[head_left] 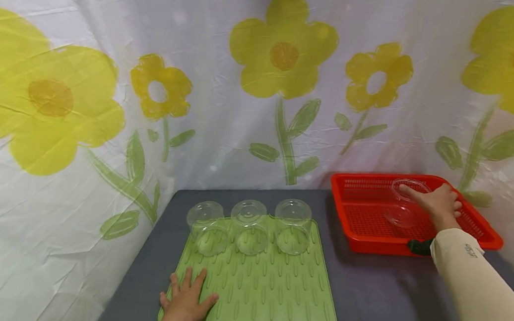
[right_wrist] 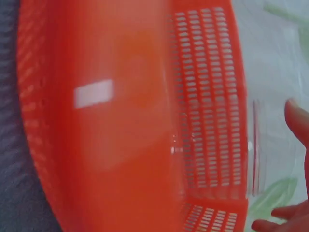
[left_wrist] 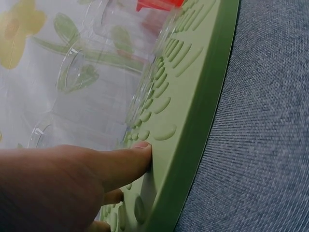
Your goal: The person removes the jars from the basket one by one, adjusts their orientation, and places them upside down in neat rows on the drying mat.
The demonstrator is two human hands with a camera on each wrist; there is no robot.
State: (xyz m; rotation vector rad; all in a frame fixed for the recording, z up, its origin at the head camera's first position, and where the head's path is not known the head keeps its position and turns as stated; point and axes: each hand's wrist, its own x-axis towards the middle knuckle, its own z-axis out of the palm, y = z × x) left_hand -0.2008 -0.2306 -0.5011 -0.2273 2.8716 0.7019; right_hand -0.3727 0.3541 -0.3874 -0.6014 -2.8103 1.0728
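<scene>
My left hand (head_left: 186,305) lies with spread fingers on the front left corner of a green ridged mat (head_left: 273,306). In the left wrist view its thumb (left_wrist: 128,162) rests near the mat's edge. Three clear plastic cups stand upside down in a row along the mat's back: a left cup (head_left: 207,226), a middle cup (head_left: 249,227) and a right cup (head_left: 293,227). Over the red basket (head_left: 352,229), my right hand (head_left: 442,203) is at the rim of another clear cup (head_left: 401,215), which stands rim up. Thumb and fingers are parted there.
The mat and basket share a dark grey table (head_left: 377,298), the basket at the back right. A white cloth (head_left: 213,142) printed with yellow flowers hangs behind and at the left. A dark band (head_left: 420,246) shows at the right wrist, over the basket's front rim.
</scene>
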